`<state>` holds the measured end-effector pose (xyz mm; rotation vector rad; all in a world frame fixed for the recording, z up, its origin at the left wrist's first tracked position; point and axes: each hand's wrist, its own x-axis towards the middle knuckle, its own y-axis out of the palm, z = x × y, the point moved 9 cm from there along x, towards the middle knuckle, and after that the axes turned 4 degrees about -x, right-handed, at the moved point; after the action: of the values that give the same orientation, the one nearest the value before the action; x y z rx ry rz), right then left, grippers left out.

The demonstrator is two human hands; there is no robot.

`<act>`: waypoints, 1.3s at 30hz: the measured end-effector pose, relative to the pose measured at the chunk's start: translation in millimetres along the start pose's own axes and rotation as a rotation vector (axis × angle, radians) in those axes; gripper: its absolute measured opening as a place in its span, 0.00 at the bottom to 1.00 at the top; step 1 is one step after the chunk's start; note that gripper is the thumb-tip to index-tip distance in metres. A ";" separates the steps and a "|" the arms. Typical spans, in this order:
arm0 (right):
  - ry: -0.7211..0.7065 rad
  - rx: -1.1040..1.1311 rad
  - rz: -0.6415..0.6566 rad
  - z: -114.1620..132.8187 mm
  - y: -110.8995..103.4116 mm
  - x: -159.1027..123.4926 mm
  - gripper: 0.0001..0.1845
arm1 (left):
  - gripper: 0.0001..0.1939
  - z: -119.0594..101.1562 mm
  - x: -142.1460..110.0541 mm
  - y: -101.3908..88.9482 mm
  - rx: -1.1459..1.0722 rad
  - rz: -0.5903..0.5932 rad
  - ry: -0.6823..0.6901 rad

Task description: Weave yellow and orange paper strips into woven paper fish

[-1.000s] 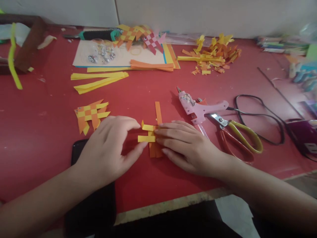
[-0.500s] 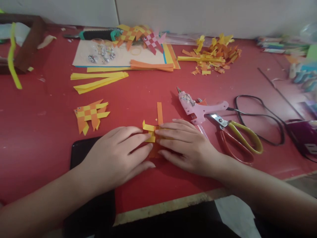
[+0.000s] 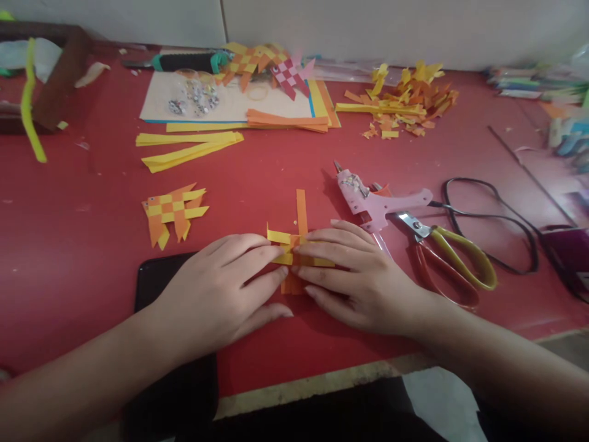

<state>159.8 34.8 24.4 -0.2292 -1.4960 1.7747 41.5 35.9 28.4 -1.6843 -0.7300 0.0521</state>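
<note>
Orange and yellow paper strips, partly woven together [image 3: 294,245], lie near the front edge of the red table. One orange strip [image 3: 301,205] sticks out away from me, and a short yellow end is folded up at the left. My left hand [image 3: 221,282] rests palm down, its fingertips on the left side of the weave and its thumb apart. From the right, my right hand [image 3: 363,270] lays its outstretched fingers over the weave, hiding part of it. Neither hand pinches the paper. Left of the weave lies a finished woven paper fish [image 3: 172,212].
A pink glue gun [image 3: 377,205] and red-and-yellow-handled scissors [image 3: 442,252] lie at right, beside a black cord [image 3: 492,184]. A black phone-like slab [image 3: 161,270] is under my left forearm. Yellow strips [image 3: 188,147], a scrap pile [image 3: 409,101] and a pink fish [image 3: 291,77] are farther back.
My right fingers have shifted slightly right from the weave's middle, so more of its orange and yellow strips shows. The whole view has moved a little.
</note>
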 end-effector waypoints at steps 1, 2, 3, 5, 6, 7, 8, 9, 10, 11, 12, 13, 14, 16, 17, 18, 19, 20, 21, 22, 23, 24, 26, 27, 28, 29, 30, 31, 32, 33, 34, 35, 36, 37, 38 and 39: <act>0.003 -0.007 0.006 0.0 0.1 -0.1 0.11 | 0.20 0.1 -0.3 0.6 0.000 0.005 -0.001; 0.004 -0.014 0.012 0.1 0.3 -0.2 0.11 | 0.20 0.2 -0.5 1.2 0.003 0.010 -0.002; 0.003 -0.019 0.016 0.4 0.3 -0.3 0.11 | 0.20 0.1 -0.6 1.6 0.009 0.014 -0.002; -0.002 -0.027 0.016 0.9 -0.2 -0.2 0.11 | 0.20 -0.3 -0.7 2.2 0.022 0.020 -0.001; -0.003 -0.029 0.015 1.1 -0.5 -0.1 0.11 | 0.20 -0.7 -0.6 2.3 0.025 0.021 0.002; -0.006 -0.028 0.016 1.3 -0.6 0.1 0.11 | 0.20 -1.3 -0.5 2.1 0.025 0.019 0.007; -0.006 -0.027 0.019 1.4 -0.7 0.3 0.11 | 0.20 -2.1 -0.2 1.6 0.024 0.014 0.016; -0.007 -0.025 0.020 1.5 -0.8 0.5 0.11 | 0.20 -2.9 0.0 1.1 0.022 0.010 0.025; -0.008 -0.023 0.021 1.6 -1.0 0.7 0.10 | 0.19 -3.6 0.3 0.5 0.022 0.004 0.034; -0.008 -0.022 0.022 1.6 -1.1 0.8 0.10 | 0.19 -4.2 0.5 0.0 0.023 0.000 0.043; -0.007 -0.022 0.022 1.6 -1.3 0.9 0.10 | 0.19 -4.7 0.7 -0.4 0.024 -0.001 0.050; -0.007 -0.024 0.021 1.7 -1.5 0.9 0.10 | 0.20 -5.2 0.8 -0.6 0.027 -0.001 0.057; -0.009 -0.025 0.021 2.0 -1.6 0.7 0.10 | 0.21 -5.4 0.9 -0.7 0.030 0.002 0.061; -0.011 -0.027 0.021 2.6 -1.8 0.3 0.10 | 0.23 -5.9 0.8 -0.6 0.037 0.010 0.069; -0.010 -0.027 0.022 2.9 -2.0 0.0 0.10 | 0.24 -6.4 0.7 -0.7 0.038 0.011 0.074; -0.007 -0.026 0.025 3.0 -2.0 -0.2 0.11 | 0.24 -6.7 0.4 -0.8 0.039 0.011 0.077; 0.000 -0.022 0.032 3.0 -1.8 -0.5 0.12 | 0.25 -6.9 0.1 -0.9 0.038 0.010 0.078; 0.009 -0.019 0.038 2.7 -2.0 -0.7 0.13 | 0.25 -6.8 -0.3 -0.7 0.037 0.010 0.077; 0.017 -0.014 0.043 2.5 -2.2 -0.9 0.15 | 0.24 -6.6 -0.6 -0.6 0.036 0.009 0.075; 0.024 -0.008 0.049 2.5 -2.4 -1.1 0.16 | 0.24 -6.3 -0.9 -0.3 0.035 0.009 0.071; 0.028 0.000 0.054 2.6 -2.8 -1.3 0.16 | 0.24 -6.1 -1.2 0.1 0.036 0.010 0.069; 0.030 0.007 0.056 2.8 -3.3 -1.3 0.17 | 0.24 -6.1 -1.2 0.5 0.038 0.012 0.068; 0.033 0.018 0.055 2.6 -4.5 -1.2 0.17 | 0.25 -6.3 -1.0 1.4 0.043 0.018 0.068; 0.037 0.024 0.053 2.2 -4.9 -1.1 0.18 | 0.26 -6.3 -0.7 1.6 0.046 0.021 0.067; 0.041 0.029 0.047 1.6 -5.4 -0.8 0.19 | 0.27 -6.3 -0.3 1.8 0.048 0.024 0.065; 0.043 0.037 0.038 1.0 -5.8 -0.4 0.19 | 0.28 -6.3 0.1 1.9 0.050 0.027 0.063; 0.046 0.048 0.030 0.4 -6.0 0.0 0.20 | 0.29 -6.3 0.4 1.9 0.050 0.031 0.062; 0.048 0.058 0.020 -0.2 -6.2 0.3 0.21 | 0.29 -6.3 0.7 1.9 0.050 0.033 0.062; 0.048 0.066 0.010 -0.6 -6.5 0.7 0.23 | 0.29 -6.4 0.9 1.8 0.049 0.035 0.062; 0.050 0.071 0.000 -1.0 -6.6 0.9 0.24 | 0.29 -6.2 0.9 1.9 0.048 0.038 0.061; 0.053 0.069 -0.008 -1.5 -6.7 1.0 0.25 | 0.30 -6.0 0.8 2.0 0.045 0.040 0.061; 0.057 0.066 -0.010 -1.8 -6.3 1.1 0.25 | 0.30 -5.8 0.5 2.2 0.041 0.041 0.061; 0.062 0.061 -0.007 -2.1 -5.6 1.1 0.25 | 0.30 -5.6 0.3 2.4 0.036 0.043 0.061; 0.067 0.056 -0.003 -2.4 -4.7 1.1 0.25 | 0.30 -5.4 -0.1 3.1 0.032 0.048 0.061; 0.077 0.053 0.005 -2.9 -3.7 1.0 0.26 | 0.30 -5.3 -0.4 3.7 0.029 0.053 0.061; 0.086 0.050 0.012 -3.4 -2.7 0.9 0.26 | 0.30 -5.2 -0.8 4.3 0.027 0.057 0.061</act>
<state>162.4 37.9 26.2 -0.2858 -1.3907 1.7872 44.9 30.7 25.6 -1.6738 -0.6332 0.0501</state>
